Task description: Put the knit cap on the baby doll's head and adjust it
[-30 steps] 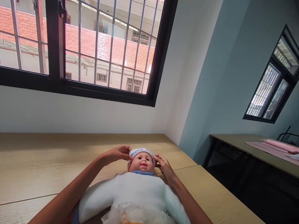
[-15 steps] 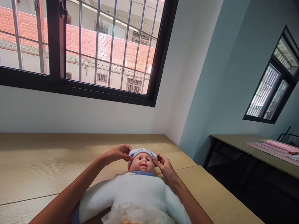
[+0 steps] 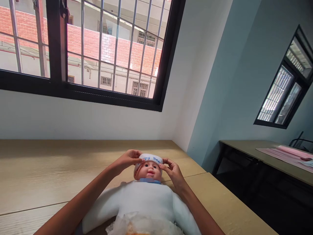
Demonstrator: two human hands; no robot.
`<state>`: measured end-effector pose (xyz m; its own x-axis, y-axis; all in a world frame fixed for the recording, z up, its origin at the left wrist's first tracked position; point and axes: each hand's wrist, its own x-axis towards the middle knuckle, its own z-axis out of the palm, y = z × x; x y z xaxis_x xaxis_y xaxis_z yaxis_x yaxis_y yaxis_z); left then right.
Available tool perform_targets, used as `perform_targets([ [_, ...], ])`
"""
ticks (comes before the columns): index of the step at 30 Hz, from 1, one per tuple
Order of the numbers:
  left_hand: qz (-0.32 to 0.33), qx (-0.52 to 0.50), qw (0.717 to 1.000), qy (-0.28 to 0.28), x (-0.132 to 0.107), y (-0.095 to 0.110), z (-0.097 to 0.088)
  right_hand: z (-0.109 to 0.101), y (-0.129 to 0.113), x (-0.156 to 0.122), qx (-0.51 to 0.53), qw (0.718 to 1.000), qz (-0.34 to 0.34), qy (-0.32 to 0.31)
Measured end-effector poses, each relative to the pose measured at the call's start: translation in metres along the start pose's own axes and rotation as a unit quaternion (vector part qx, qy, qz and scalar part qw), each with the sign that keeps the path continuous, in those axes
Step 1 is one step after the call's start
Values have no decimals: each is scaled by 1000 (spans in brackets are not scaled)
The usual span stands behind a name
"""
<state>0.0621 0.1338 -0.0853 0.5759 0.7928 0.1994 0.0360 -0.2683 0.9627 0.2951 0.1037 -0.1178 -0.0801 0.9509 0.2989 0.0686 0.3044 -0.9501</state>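
Note:
A baby doll (image 3: 144,202) in a white suit with a blue collar lies on its back on the wooden table (image 3: 44,173), head away from me. It wears a white cap (image 3: 151,158) with blue lettering. My left hand (image 3: 127,160) pinches the cap's left edge at the doll's forehead. My right hand (image 3: 171,170) pinches the cap's right edge. Both hands have their fingers closed on the cap.
A crinkled plastic wrap (image 3: 144,225) covers the doll's lower body at the bottom edge. A barred window (image 3: 97,49) is above the table. A second table (image 3: 269,160) with pink cloth (image 3: 288,153) stands at the right, across a dark gap.
Both hands have shifted inward and up along the cap's brim, from the sides of the doll's head toward the forehead. The cap sits higher and its lettering has turned.

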Motion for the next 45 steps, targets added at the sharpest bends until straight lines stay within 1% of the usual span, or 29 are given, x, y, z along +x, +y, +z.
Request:
perform_targets([
  [6, 14, 12, 999, 35, 2, -1, 6, 10, -7, -1, -47, 998, -10, 26],
  [11, 30, 44, 996, 67, 0, 5, 11, 9, -10, 2, -117, 993, -17, 4],
  [14, 51, 70, 992, 87, -2, 10, 16, 7, -10, 4, -152, 988, -31, 9],
  [21, 84, 111, 984, 107, -1, 11, 19, 8, -13, 5, -160, 986, -38, 20],
  [26, 65, 128, 984, 103, -1, 14, 17, 13, -22, 0, -173, 983, -55, 12],
  [28, 62, 128, 985, 96, -2, 17, 18, 16, -24, -2, -178, 981, -74, 13],
  [30, 72, 137, 984, 93, -3, 19, 19, 19, -25, -5, -193, 976, -98, 22],
  [33, 100, 192, 970, 107, -4, 20, 21, 22, -28, -7, -234, 962, -133, 38],
  [35, 111, 240, 957, 117, -5, 20, 22, 22, -29, -7, -255, 954, -152, 38],
  [37, 110, 274, 949, 110, -6, 22, 22, 21, -31, -7, -264, 950, -164, 29],
  [41, 104, 288, 949, 73, -8, 28, 21, 17, -35, -5, -272, 948, -163, -1],
  [45, 107, 290, 949, 67, -10, 30, 20, 13, -34, -3, -288, 945, -155, -6],
])
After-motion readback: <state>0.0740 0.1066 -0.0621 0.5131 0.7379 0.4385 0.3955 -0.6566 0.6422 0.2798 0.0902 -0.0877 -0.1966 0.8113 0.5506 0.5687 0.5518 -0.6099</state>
